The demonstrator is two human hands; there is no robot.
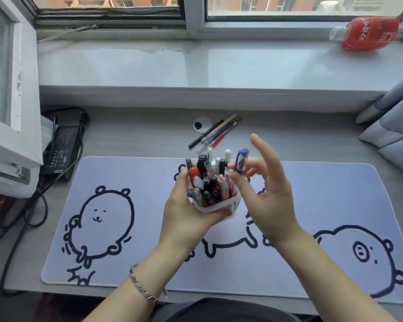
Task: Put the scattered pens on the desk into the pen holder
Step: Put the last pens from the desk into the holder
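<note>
My left hand [186, 212] grips a translucent white pen holder [221, 206], tilted toward me above the desk mat and crammed with several pens. My right hand [268, 194] is beside the holder on its right. Its thumb and a finger pinch a blue-capped pen [241, 160] whose lower end goes down into the holder, while the other fingers are spread. Several loose pens [215, 133] lie in a bundle on the grey desk just behind the holder, near a round cable grommet [202, 123].
A lilac desk mat [126, 228] with cartoon animals covers the desk front. A black power adapter [61, 149] with cables lies at the left. A red bottle [368, 32] lies on the window sill at the far right. Grey curtain folds [393, 126] hang at right.
</note>
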